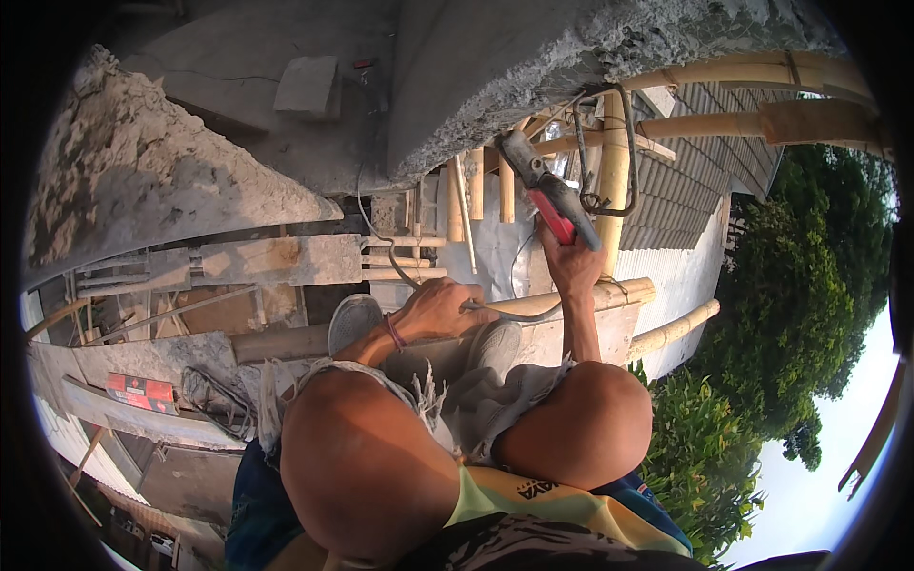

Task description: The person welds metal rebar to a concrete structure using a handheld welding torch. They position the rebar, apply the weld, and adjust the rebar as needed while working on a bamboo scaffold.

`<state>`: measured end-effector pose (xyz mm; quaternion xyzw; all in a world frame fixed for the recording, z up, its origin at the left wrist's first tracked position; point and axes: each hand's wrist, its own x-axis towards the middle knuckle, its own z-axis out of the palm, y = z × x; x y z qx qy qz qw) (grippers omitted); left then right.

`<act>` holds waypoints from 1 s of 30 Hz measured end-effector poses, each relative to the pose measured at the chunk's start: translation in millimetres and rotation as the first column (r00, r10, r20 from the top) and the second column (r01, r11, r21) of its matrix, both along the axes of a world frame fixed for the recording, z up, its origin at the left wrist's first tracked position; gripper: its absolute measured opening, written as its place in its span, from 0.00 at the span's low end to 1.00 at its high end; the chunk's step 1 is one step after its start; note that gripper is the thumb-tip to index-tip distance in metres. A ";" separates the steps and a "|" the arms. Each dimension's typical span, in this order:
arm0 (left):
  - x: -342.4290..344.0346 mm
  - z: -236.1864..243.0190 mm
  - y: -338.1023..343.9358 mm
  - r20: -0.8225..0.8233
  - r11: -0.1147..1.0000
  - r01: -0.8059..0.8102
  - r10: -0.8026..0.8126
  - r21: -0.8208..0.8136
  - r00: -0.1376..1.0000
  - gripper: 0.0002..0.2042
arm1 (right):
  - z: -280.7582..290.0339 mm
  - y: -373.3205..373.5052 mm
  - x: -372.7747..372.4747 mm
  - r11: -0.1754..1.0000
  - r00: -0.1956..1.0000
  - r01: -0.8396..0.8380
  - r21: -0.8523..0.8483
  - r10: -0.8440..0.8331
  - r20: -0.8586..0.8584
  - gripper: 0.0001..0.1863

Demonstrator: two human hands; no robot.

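Note:
My right hand (574, 262) is wrapped round the rear of a red and grey power tool (550, 211) that looks like an angle grinder. Its grey head points up and left, close to the rough concrete edge (533, 100); no disc can be made out. A bent steel rod (630, 162) hangs just right of the tool. My left hand (438, 309) is closed on a grey cord (519, 315), lower and to the left. From there the cord curves toward my right hand, and another length (388, 249) runs up to the concrete.
I squat above wooden boards (281, 259) and bamboo poles (614, 181). A concrete block (307, 88) lies on the grey slab. At lower left are a red box (141, 392) and coiled cord (217, 400). Corrugated roofing (681, 157) and trees (790, 285) stand right.

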<state>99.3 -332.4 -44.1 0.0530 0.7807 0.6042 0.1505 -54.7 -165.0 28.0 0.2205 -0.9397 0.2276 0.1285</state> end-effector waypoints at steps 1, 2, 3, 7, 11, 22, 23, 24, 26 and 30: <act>-0.2 -0.3 0.4 0.006 1.000 -0.002 0.002 -0.001 1.000 0.29 | 0.4 -0.3 -0.2 1.000 1.000 0.000 -0.001 0.000 0.002 0.15; -0.3 -0.7 0.6 -0.012 1.000 -0.007 0.007 -0.008 1.000 0.29 | 0.9 -0.7 -0.2 1.000 1.000 0.011 0.004 -0.011 0.010 0.15; -0.5 -1.2 0.9 -0.016 1.000 -0.008 0.008 -0.003 1.000 0.30 | 1.4 -1.2 -0.2 1.000 1.000 0.022 0.008 -0.022 0.017 0.16; -1.0 -3.2 1.3 -0.017 1.000 -0.006 0.007 0.026 1.000 0.30 | 3.8 -2.4 -1.2 1.000 0.999 0.027 0.002 -0.027 0.019 0.16; -0.7 -4.0 0.7 -0.011 1.000 -0.003 0.004 0.029 1.000 0.31 | 4.0 -2.1 -2.1 0.999 1.000 0.023 0.023 -0.023 0.016 0.16; 0.2 -6.2 0.6 0.019 1.000 0.001 -0.001 0.003 1.000 0.34 | 1.6 -1.2 -4.1 1.000 0.999 0.006 0.005 -0.006 0.040 0.19; 0.4 -6.2 0.6 0.012 1.000 -0.001 0.001 -0.007 1.000 0.34 | 1.8 -1.5 -4.0 1.000 1.000 -0.021 -0.008 0.021 0.013 0.19; 2.0 -5.4 1.4 0.012 1.000 0.000 0.000 -0.007 1.000 0.34 | 2.4 -1.4 -3.2 0.999 0.999 -0.036 -0.015 0.036 -0.005 0.18; 5.8 -3.7 3.2 0.025 1.000 0.006 -0.006 0.003 1.000 0.34 | 4.2 0.8 1.8 0.999 0.999 -0.038 -0.006 0.038 -0.006 0.18; 8.2 -2.7 4.3 0.028 1.000 0.012 -0.012 0.007 1.000 0.33 | 3.0 1.0 3.5 1.000 1.000 -0.017 -0.018 0.017 -0.003 0.19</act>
